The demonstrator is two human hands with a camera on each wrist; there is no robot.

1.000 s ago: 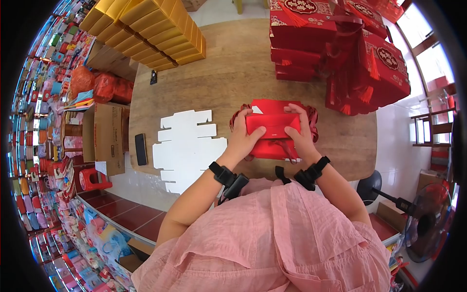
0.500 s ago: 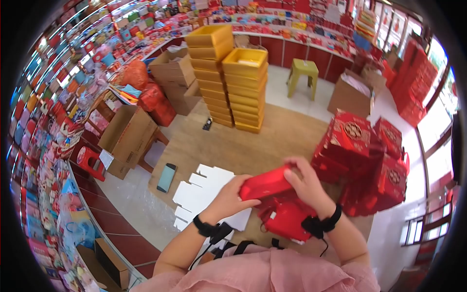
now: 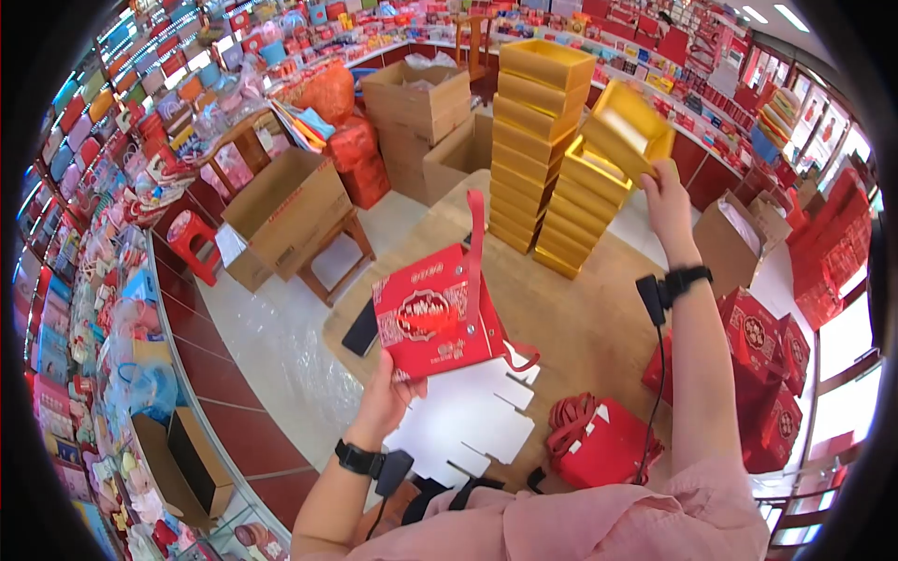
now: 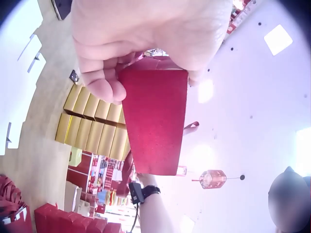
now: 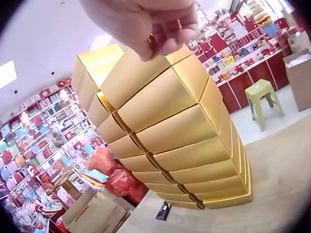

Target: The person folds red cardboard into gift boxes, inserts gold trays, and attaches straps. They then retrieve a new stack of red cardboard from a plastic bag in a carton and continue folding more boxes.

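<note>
My left hand (image 3: 395, 379) grips the lower edge of a red gift box (image 3: 432, 318) with a gold emblem and a red ribbon handle, held up over the table's left side. In the left wrist view the fingers (image 4: 104, 87) curl round the red box (image 4: 155, 124). My right hand (image 3: 658, 176) reaches far forward and holds a tilted yellow box (image 3: 625, 126) at the top of the yellow box stacks (image 3: 538, 140). In the right wrist view the fingertips (image 5: 163, 36) pinch the rim of that yellow box (image 5: 141, 75).
A white flat die-cut card (image 3: 472, 411) and a red box with ribbons (image 3: 599, 444) lie on the wooden table (image 3: 580, 318). A dark phone (image 3: 360, 327) sits at its left edge. Red boxes (image 3: 762, 360) pile up at right. Cardboard cartons (image 3: 290, 210) stand left.
Both hands held the red box low over the table before. Now the left hand alone holds it raised, and the right hand has reached out to the yellow stack and taken its top box.
</note>
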